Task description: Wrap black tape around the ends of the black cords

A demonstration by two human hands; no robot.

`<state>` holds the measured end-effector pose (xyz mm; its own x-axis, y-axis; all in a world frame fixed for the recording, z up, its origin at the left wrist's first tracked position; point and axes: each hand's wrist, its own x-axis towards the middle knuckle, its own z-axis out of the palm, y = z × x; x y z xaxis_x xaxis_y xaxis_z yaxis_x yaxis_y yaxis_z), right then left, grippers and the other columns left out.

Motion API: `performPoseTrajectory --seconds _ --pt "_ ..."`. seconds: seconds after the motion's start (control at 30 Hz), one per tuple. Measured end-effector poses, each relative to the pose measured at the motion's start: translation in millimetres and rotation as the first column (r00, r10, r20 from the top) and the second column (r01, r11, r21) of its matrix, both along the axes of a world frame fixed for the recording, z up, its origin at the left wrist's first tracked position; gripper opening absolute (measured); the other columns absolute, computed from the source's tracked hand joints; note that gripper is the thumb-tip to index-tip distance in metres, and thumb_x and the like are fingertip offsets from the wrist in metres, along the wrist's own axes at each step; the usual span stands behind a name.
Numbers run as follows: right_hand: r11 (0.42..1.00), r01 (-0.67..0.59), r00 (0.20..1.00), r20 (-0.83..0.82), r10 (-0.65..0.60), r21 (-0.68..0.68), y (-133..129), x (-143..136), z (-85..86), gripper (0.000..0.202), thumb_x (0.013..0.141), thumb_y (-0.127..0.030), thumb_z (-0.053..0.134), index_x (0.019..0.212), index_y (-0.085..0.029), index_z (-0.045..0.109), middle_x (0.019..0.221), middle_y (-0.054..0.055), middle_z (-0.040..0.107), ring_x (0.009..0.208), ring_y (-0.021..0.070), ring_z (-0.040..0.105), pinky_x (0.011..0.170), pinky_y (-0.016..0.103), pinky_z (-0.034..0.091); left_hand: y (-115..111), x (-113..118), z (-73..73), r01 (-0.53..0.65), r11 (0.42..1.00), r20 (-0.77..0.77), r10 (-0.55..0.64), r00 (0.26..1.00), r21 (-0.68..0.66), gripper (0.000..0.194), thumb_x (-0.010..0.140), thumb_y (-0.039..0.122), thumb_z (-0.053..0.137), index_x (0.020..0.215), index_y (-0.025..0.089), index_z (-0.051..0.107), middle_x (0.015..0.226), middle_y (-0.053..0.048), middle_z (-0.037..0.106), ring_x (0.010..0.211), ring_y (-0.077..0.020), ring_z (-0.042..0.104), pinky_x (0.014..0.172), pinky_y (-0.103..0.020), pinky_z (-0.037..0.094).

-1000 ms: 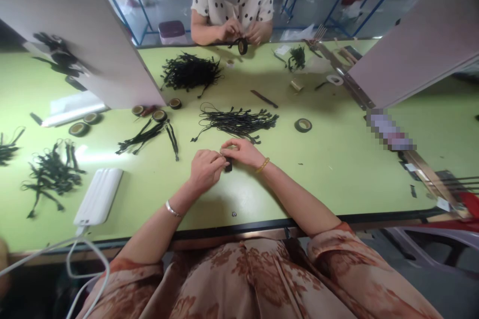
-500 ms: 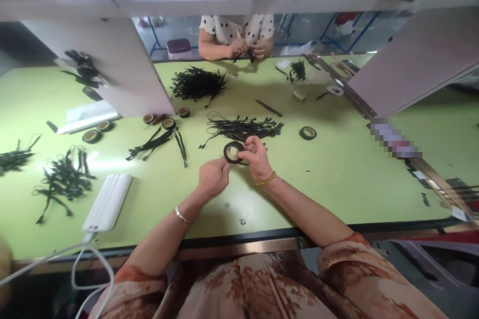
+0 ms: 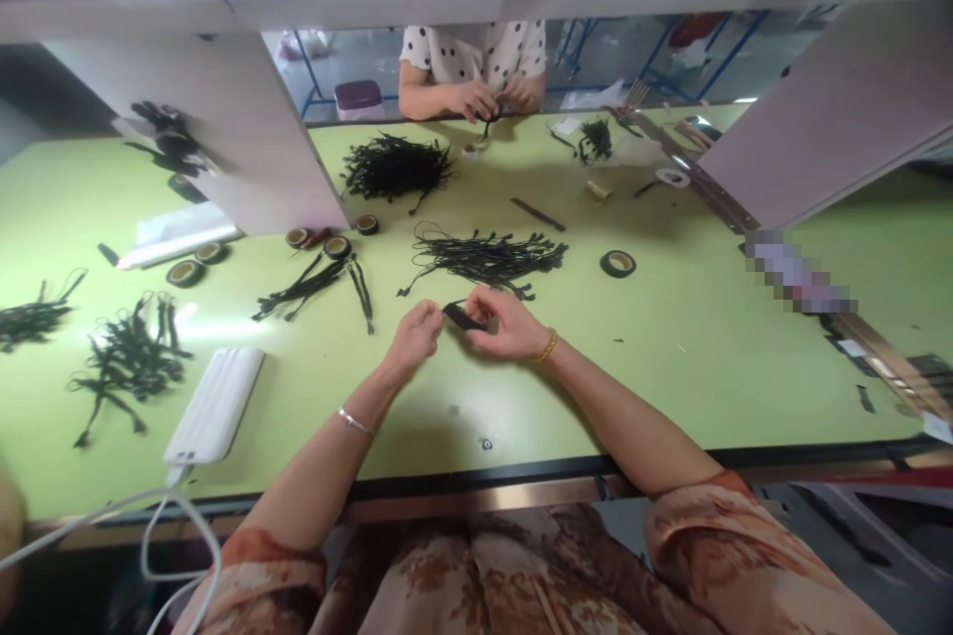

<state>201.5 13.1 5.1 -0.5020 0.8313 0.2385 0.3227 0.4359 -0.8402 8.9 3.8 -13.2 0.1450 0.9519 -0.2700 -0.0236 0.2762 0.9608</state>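
My right hand (image 3: 502, 322) grips a roll of black tape (image 3: 463, 317), which is turned edge-on above the green table (image 3: 596, 387). The fingers of my left hand (image 3: 417, 332) are pinched together at the roll's left end; what they hold there is too small to make out. Just beyond my hands lies a bundle of thin black cables (image 3: 491, 256). Another black tape roll (image 3: 617, 264) rests flat to the right. Left of my hands are a few black cables (image 3: 309, 286).
A white power bank (image 3: 215, 404) with a white cable lies at left, near dark cable piles (image 3: 138, 357). Across the table a person (image 3: 476, 69) handles something dark behind a large black cable heap (image 3: 394, 166). A shelf (image 3: 417, 3) spans above.
The tape roll has turned from face-on to edge-on in my right hand. My left hand has moved slightly left. The person opposite has shifted their hands.
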Motion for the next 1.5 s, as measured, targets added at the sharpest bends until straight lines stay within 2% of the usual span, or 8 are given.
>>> performPoseTrajectory --seconds 0.13,0.33,0.53,0.7,0.9,1.13,1.33,1.5 --pt "0.985 -0.047 0.983 0.182 0.016 0.168 1 0 -2.4 0.015 0.069 -0.019 0.062 0.079 -0.019 0.051 0.069 -0.001 0.058 0.062 0.0125 0.047 0.060 0.025 0.035 4 -5 -0.6 0.032 0.999 -0.020 -0.032 0.999 -0.022 0.025 0.077 0.040 0.063 0.076 0.020 0.048 0.055 0.009 0.034 0.044 -0.0054 0.025 0.042 -0.018 0.016" --pt "0.977 -0.023 0.971 0.239 -0.028 0.210 -5 -2 4.0 0.014 0.073 -0.027 0.065 0.079 -0.019 0.055 0.070 0.000 0.062 0.060 0.0128 0.049 0.059 0.025 0.035 5 -10 -8.0 0.114 0.962 -0.310 -0.033 0.950 0.246 0.027 0.084 0.044 0.059 0.078 0.017 0.059 0.060 0.003 0.052 0.055 -0.0096 0.042 0.052 -0.023 0.032" --pt "0.884 0.435 0.875 0.150 -0.460 0.171 1 0 11.0 0.023 0.086 -0.042 0.058 0.084 -0.019 0.059 0.075 0.002 0.067 0.064 0.0138 0.054 0.062 0.026 0.038 -1 -7 0.9 0.447 0.687 -0.755 0.229 0.615 0.573 0.025 0.092 0.034 0.054 0.078 0.019 0.068 0.088 -0.006 0.069 0.085 -0.0198 0.052 0.079 -0.037 0.036" --pt "0.933 0.359 0.863 0.386 -0.327 -0.012 10 5 8.4 0.028 0.089 -0.045 0.056 0.083 -0.018 0.064 0.068 0.001 0.069 0.060 0.0136 0.055 0.058 0.025 0.034 -6 -5 2.3 0.670 0.553 -0.868 0.326 0.374 0.496 0.024 0.095 0.026 0.047 0.086 0.020 0.067 0.074 -0.007 0.067 0.080 -0.0221 0.051 0.077 -0.039 0.033" --pt "0.973 0.100 0.940 0.340 -0.024 -0.207 10 9 16.6 0.020 0.091 -0.025 0.054 0.075 -0.016 0.061 0.057 0.000 0.068 0.057 0.0122 0.059 0.061 0.025 0.040 -9 1 6.8 0.728 0.606 -0.946 0.232 0.225 0.321 0.019 0.088 0.011 0.046 0.091 0.019 0.063 0.077 -0.010 0.065 0.079 -0.0243 0.055 0.071 -0.038 0.034" --pt "0.760 -0.115 0.993 -0.104 0.063 -0.640 11 12 15.2 0.021 0.095 -0.039 0.056 0.092 -0.018 0.055 0.069 0.004 0.074 0.063 0.0157 0.070 0.062 0.028 0.055 -21 9 22.8 0.597 0.762 -0.960 0.124 0.249 0.253 0.020 0.096 0.022 0.036 0.097 0.017 0.055 0.084 -0.009 0.062 0.073 -0.0203 0.057 0.057 -0.030 0.029" --pt "0.786 -0.161 0.986 -0.140 0.096 -0.597 13 16 16.4 0.031 0.091 -0.041 0.062 0.109 -0.015 0.060 0.081 0.005 0.075 0.064 0.0117 0.068 0.063 0.024 0.054 -23 8 25.4 0.659 0.698 -0.944 0.077 0.321 0.281 0.021 0.095 0.030 0.040 0.096 0.017 0.057 0.085 -0.009 0.063 0.071 -0.0192 0.057 0.058 -0.029 0.030" --pt "0.758 -0.402 0.916 -0.205 0.346 -0.514 18 27 16.3 0.047 0.090 -0.046 0.062 0.123 -0.012 0.060 0.099 0.010 0.074 0.085 0.0148 0.070 0.079 0.029 0.054 -24 6 19.7 0.715 0.608 -0.932 0.127 0.340 0.344 0.016 0.091 0.021 0.042 0.088 0.018 0.057 0.079 -0.008 0.060 0.065 -0.0174 0.052 0.054 -0.029 0.023"
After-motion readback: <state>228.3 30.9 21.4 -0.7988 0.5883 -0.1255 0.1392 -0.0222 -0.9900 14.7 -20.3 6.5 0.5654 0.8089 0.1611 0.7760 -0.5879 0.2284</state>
